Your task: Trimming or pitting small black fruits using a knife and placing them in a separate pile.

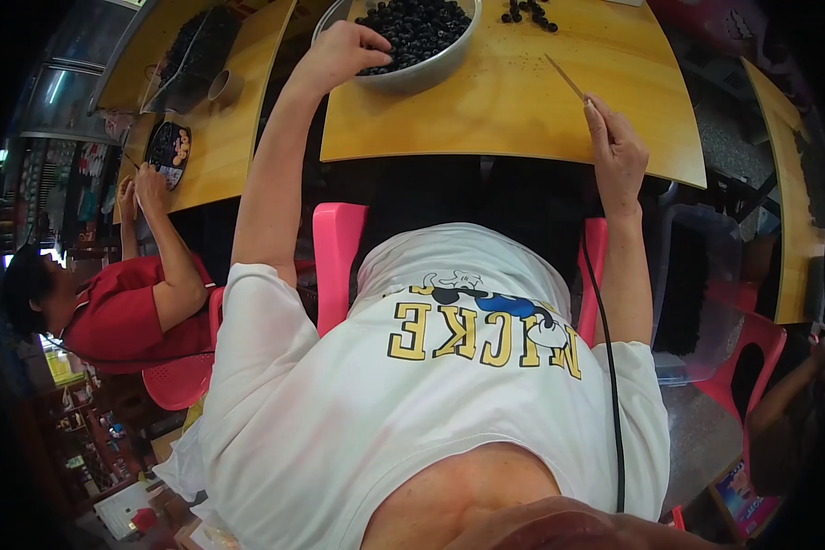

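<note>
A large bowl (417, 77) full of small dark round balls (422, 29) stands at the far edge of the view. My left hand (337, 60) reaches over its left rim. The thumb and a finger are apart, with their tips at the balls, and nothing held shows between them. To the right of the bowl, above the table, my right hand (619, 147) is closed on a slim, pointed, brownish tool (564, 76). Its tip points up and left; whether it is a blade or a stick is unclear. Several loose dark balls (530, 13) lie near the far edge of the table.
The yellow table (504, 128) has fine crumbs near the tool. At a table (215, 151) on the left sits a co-worker in a red top (119, 307), hands by a dark tray (170, 151). A clear bin (692, 293) with dark contents stands at right. A black cable (605, 339) hangs by my right arm.
</note>
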### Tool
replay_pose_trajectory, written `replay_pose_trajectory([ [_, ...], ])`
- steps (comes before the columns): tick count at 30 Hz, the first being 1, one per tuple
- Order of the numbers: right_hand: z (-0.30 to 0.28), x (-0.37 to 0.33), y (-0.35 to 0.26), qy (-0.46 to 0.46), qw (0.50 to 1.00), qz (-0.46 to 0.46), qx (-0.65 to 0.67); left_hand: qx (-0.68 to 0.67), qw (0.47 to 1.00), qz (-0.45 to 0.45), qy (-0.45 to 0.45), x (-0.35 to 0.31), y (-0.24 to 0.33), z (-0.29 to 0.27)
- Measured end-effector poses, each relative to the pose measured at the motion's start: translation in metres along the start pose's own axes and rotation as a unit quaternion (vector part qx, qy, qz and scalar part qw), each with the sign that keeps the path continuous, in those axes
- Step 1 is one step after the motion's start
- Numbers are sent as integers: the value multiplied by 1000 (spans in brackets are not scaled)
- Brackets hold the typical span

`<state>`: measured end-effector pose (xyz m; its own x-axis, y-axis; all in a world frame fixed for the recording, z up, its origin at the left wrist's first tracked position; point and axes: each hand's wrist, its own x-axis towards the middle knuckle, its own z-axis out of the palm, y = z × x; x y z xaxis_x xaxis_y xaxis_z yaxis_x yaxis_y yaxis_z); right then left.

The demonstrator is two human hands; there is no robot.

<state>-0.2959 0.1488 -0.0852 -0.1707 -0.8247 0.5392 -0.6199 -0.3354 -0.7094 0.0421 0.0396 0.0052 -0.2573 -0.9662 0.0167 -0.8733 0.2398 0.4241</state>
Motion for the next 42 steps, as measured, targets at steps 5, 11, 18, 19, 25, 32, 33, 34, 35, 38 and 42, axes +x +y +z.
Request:
replay_pose_trajectory([
  [5,1,2,0,5,1000,-18,6,33,999,3,-43,15,-16,8],
  [11,-2,2,-2,-13,1000,3,-11,39,999,25,-21,16,-13,11],
  [18,3,1,5,-2,1000,-16,0,-669,736,-11,-101,1,-3,4],
  [19,3,1,6,13,1000,-27,6,-772,615,-45,-158,-4,4,9],
  [25,-2,0,-7,-21,1000,-5,5,-903,357,-71,-229,-48,60,61],
  [32,-14,-4,-35,-39,992,-99,65,-906,373,-79,-185,-64,91,95],
  [33,-15,-5,-37,-45,988,-138,52,-904,374,-60,-197,-64,90,97],
  [34,-15,-5,-39,-46,989,-133,51,-903,374,-40,-209,-64,89,100],
  [35,-15,-6,-40,-45,980,-187,49,-902,373,-44,-211,-66,89,101],
  [38,-13,-8,-47,-36,963,-265,42,-875,451,-33,-176,-69,92,101],
  [42,-10,-10,-51,-12,950,-311,10,-862,466,9,-200,-70,92,102],
])
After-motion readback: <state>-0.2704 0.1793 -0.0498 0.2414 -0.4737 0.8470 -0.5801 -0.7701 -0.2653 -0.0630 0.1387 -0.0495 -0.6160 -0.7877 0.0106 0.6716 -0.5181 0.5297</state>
